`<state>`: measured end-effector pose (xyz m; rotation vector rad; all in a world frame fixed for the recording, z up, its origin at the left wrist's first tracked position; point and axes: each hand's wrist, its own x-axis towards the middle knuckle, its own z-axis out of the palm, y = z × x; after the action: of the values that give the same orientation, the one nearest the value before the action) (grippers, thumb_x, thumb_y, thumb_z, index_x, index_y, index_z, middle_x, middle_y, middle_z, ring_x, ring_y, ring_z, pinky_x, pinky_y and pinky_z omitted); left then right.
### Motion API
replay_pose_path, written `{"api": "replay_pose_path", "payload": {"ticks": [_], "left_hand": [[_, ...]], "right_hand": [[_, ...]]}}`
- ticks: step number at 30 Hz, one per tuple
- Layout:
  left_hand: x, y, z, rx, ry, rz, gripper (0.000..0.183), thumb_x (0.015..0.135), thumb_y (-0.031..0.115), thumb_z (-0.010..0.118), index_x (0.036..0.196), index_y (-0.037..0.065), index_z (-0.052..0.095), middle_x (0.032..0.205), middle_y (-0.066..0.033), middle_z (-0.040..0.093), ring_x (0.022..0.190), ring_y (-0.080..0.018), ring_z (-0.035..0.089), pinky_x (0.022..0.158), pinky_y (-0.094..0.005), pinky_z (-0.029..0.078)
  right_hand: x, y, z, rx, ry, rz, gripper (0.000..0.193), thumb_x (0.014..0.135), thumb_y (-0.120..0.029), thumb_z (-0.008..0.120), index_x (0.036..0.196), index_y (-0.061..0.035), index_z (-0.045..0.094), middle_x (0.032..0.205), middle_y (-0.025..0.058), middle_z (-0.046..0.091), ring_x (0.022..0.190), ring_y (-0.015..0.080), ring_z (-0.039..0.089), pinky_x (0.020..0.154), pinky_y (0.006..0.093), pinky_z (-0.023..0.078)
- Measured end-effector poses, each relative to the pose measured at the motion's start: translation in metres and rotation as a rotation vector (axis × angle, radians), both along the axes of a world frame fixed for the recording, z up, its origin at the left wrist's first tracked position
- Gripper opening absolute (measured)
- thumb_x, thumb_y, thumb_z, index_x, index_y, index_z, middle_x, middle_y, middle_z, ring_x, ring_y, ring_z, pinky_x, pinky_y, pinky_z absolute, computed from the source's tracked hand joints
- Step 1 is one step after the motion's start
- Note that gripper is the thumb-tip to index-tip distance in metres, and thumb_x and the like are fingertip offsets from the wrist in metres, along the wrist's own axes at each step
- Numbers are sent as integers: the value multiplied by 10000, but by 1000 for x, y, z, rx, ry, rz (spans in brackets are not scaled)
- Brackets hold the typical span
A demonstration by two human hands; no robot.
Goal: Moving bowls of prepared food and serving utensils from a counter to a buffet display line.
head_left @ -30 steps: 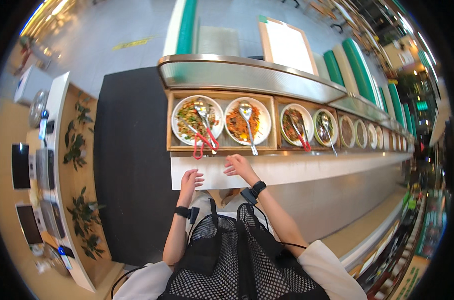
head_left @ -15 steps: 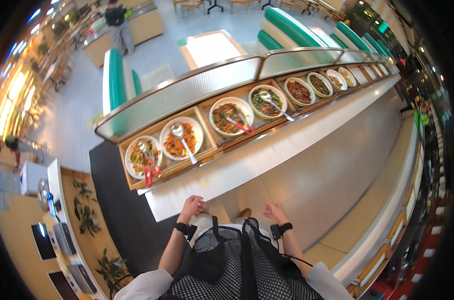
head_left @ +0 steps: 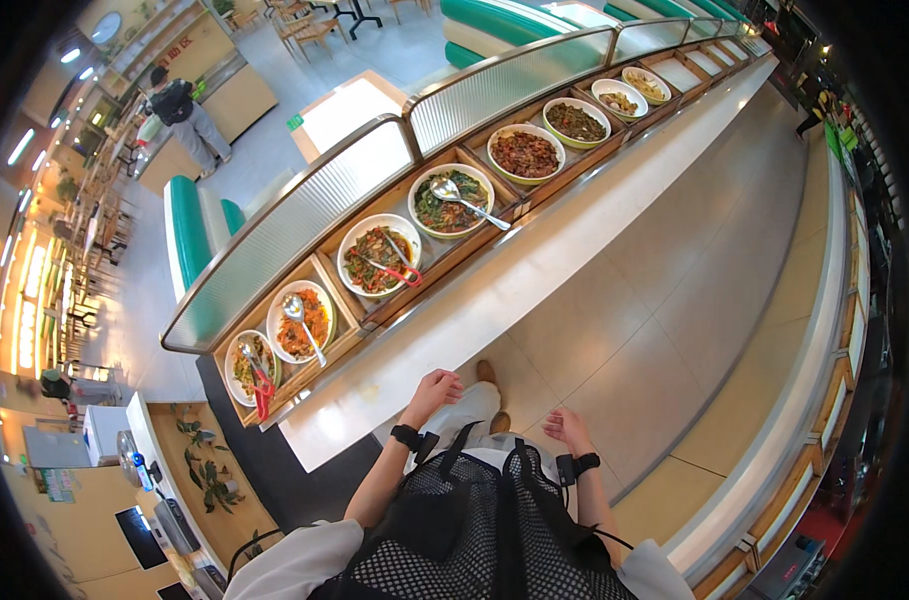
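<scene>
My left hand (head_left: 436, 391) hangs in the air beside the white counter ledge (head_left: 454, 335), its fingers loosely bent and holding nothing. To the right, over the tiled floor, my right hand (head_left: 569, 428) is also empty, fingers slightly apart. Neither hand touches anything. Beyond the ledge, white bowls of food sit in wooden trays. Nearest are a bowl (head_left: 242, 391) with red-handled tongs (head_left: 263, 396) and a bowl of shredded orange food (head_left: 317, 318) with a spoon (head_left: 296, 313). Further along are a bowl with red-handled tongs (head_left: 400, 264) and a bowl of greens (head_left: 439, 212) with a spoon (head_left: 471, 206).
A ribbed glass screen (head_left: 304, 205) runs behind the bowls. Several more bowls, including one of dark red food (head_left: 527, 155), continue to the far right. A second curved counter (head_left: 774, 450) borders the aisle on the right. A person (head_left: 179, 115) stands at the far left.
My view has turned and moved along the counter to the right, so the bowls now slant more steeply. Both hands stay low and empty; I appear to be stepping, with a leg forward.
</scene>
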<state>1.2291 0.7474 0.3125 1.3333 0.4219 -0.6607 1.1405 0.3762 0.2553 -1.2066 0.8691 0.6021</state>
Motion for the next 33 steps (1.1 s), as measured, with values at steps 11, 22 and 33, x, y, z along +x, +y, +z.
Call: {"api": "replay_pose_path", "payload": {"ticks": [11,22,33], "left_hand": [[126,-43,-14,33,-14,33,368,1039,315,479,1181,5,618,1054,-133,696,891,-230,705,775,-344,586],[227,-97,-19,-11,-19,219,430,1039,376,475,1186,0,624,1083,-127,697,895,-205,695,756,-328,572],[258,-128,-26,-132,50,499,317,1069,307,485,1129,37,641,1068,-33,672,938,-132,644,849,-297,534]], "right_hand": [[153,0,17,32,-94,206,341,1005,-294,551,1080,29,632,976,155,697,838,276,733,761,371,623],[336,37,54,88,-198,505,411,1019,-327,563,1228,26,589,1078,186,674,882,285,737,768,361,623],[420,90,48,360,-111,954,338,1077,-257,475,1219,33,575,1090,145,695,916,253,734,795,360,628]]}}
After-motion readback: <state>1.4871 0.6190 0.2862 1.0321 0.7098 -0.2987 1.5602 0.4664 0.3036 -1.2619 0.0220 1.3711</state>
